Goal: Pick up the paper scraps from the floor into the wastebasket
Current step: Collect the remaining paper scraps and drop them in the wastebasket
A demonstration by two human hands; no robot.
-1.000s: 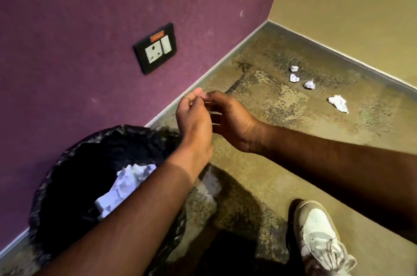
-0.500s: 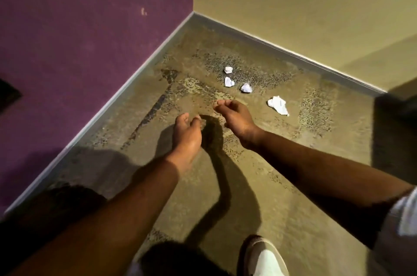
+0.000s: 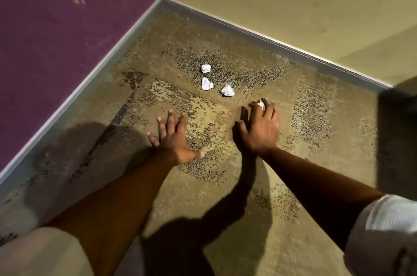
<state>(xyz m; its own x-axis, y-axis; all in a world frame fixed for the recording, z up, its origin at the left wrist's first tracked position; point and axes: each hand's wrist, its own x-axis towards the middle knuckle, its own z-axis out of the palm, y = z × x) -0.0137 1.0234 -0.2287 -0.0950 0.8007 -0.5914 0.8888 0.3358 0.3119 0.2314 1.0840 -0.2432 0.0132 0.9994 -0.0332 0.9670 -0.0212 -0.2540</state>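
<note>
Three small crumpled white paper scraps lie on the speckled floor near the corner: one at the back (image 3: pixel 206 68), one just in front of it (image 3: pixel 207 84) and one to their right (image 3: pixel 228 90). My right hand (image 3: pixel 259 127) reaches down onto a fourth scrap (image 3: pixel 261 102). Its fingers curl over the paper, and only a white edge shows between them. My left hand (image 3: pixel 173 138) hovers low over the bare floor with fingers spread and holds nothing. The wastebasket is out of view.
A purple wall (image 3: pixel 67 39) runs along the left and a yellow wall (image 3: pixel 282 0) along the back, both with a grey skirting (image 3: pixel 248 34). A dark shadowed shape (image 3: pixel 397 140) stands at the right edge. My knee (image 3: pixel 40 253) fills the bottom left.
The view swung away from the wastebasket toward the corner. Both hands moved forward and down; my right hand reached the large scrap and my left hand spread open.
</note>
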